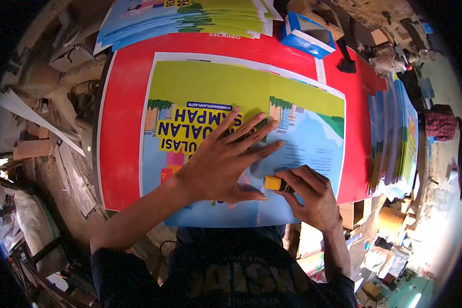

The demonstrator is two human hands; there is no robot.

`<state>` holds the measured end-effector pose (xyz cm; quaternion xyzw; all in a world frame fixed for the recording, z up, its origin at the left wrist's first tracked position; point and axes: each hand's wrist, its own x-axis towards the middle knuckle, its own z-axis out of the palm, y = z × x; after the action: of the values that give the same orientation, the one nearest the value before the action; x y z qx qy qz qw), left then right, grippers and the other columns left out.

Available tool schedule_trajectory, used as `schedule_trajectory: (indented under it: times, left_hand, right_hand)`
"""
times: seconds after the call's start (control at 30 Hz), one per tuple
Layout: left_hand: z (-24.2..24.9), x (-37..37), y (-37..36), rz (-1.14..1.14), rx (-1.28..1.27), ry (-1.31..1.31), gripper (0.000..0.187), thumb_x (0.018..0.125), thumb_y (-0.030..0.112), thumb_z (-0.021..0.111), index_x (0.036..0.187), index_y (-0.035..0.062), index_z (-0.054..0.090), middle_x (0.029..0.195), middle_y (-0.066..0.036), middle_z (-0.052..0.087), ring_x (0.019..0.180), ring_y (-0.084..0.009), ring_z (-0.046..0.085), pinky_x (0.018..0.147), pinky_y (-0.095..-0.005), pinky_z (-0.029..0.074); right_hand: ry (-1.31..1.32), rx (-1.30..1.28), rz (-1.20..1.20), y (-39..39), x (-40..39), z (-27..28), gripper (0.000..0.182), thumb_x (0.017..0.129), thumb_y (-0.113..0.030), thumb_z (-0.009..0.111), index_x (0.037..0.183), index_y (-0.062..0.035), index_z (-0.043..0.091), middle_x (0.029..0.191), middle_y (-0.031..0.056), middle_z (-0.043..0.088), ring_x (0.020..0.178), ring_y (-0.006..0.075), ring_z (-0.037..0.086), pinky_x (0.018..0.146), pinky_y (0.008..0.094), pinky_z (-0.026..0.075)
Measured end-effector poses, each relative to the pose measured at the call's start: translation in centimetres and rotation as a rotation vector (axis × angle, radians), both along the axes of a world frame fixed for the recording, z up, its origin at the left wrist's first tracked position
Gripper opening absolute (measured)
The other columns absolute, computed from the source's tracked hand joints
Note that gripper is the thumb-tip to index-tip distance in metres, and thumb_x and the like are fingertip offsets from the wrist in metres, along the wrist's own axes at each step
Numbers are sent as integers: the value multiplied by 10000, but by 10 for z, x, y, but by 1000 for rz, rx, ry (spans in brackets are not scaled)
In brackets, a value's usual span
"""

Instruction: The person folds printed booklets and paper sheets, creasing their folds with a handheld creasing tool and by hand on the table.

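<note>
A large printed sheet (205, 84) in green and blue, with upside-down lettering and cartoon pictures, lies flat on a red-topped table (123, 128). My left hand (226, 159) rests on its middle, palm down with the fingers spread. Close to the left thumb, my right hand (310, 192) is closed around a short yellow-and-black tool (275, 183), low on the sheet. The yellow end points toward my left hand. What kind of tool it is cannot be made out, and its far part is hidden in my fingers.
A stack of similar prints (185, 25) lies at the table's far edge, and another stack (395, 136) sits at the right. A blue-and-white box (308, 36) stands at the back right. Wood scraps and clutter surround the table.
</note>
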<state>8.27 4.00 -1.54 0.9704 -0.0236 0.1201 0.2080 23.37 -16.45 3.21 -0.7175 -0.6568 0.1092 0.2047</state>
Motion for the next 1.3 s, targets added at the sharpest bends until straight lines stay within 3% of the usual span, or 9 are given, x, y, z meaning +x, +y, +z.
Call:
schedule_trajectory:
  times: [0.07,0.3,0.47,0.6,0.73,0.9,1.17,1.23,1.3]
  left_hand:
    - [-1,0,-1,4,-5,3,975,828,825,542,1571,203,431,1676,-117,299,1538,-324,283,1280,-556,83]
    - [-2,3,-1,1,27,37,961,836,824,531,1574,217,426,1681,-111,288,1542,-325,272,1280,-568,63]
    - [-3,3,-1,-1,17,48,966,831,829,539,1575,224,425,1681,-109,289,1554,-324,250,1281,-568,55]
    - [2,5,0,-8,10,77,974,828,826,551,1584,228,410,1680,-103,292,1559,-324,239,1281,-570,49]
    - [3,4,0,-10,5,87,979,829,825,551,1591,230,399,1680,-101,293,1563,-319,231,1282,-569,43]
    - [2,4,0,-4,24,94,984,820,811,578,1594,232,394,1680,-100,291,1565,-304,229,1283,-564,33]
    - [3,4,1,-12,36,94,1016,802,839,566,1592,224,396,1677,-96,296,1565,-309,225,1283,-564,30]
    - [1,5,0,-1,14,77,1026,795,849,565,1591,223,398,1675,-95,300,1565,-310,224,1283,-564,32]
    - [0,5,-1,0,1,78,1038,788,863,556,1588,218,404,1668,-96,315,1561,-313,234,1283,-567,31]
  right_hand:
    - [-21,14,53,1,2,-2,426,795,-108,810,1187,-36,661,1047,96,647,864,287,675,701,421,573]
    - [-121,116,150,-6,7,-19,447,765,-97,834,1170,-11,666,1068,137,648,863,298,677,700,398,583]
    - [365,-19,-133,11,0,-9,365,836,-148,832,1116,35,685,980,209,717,822,362,738,676,422,596]
    - [480,-150,-196,17,7,-5,327,866,-180,822,1075,41,703,855,244,735,734,382,747,669,433,601]
    - [526,-202,-241,14,2,-1,323,850,-159,819,1093,21,708,957,226,735,798,352,748,698,407,602]
    - [-62,84,175,-2,5,-15,412,746,-87,781,1154,-58,732,1208,86,672,1053,271,657,794,370,578]
    - [-242,223,216,-15,5,-25,464,734,-87,771,1197,-82,746,1190,84,690,1028,255,658,784,397,560]
    - [-89,370,42,-22,14,-33,436,723,-29,799,1156,-59,758,1145,110,710,946,257,677,749,383,560]
    - [95,351,-428,-34,20,-36,329,801,27,780,1128,-3,754,1087,142,725,951,273,690,769,357,571]
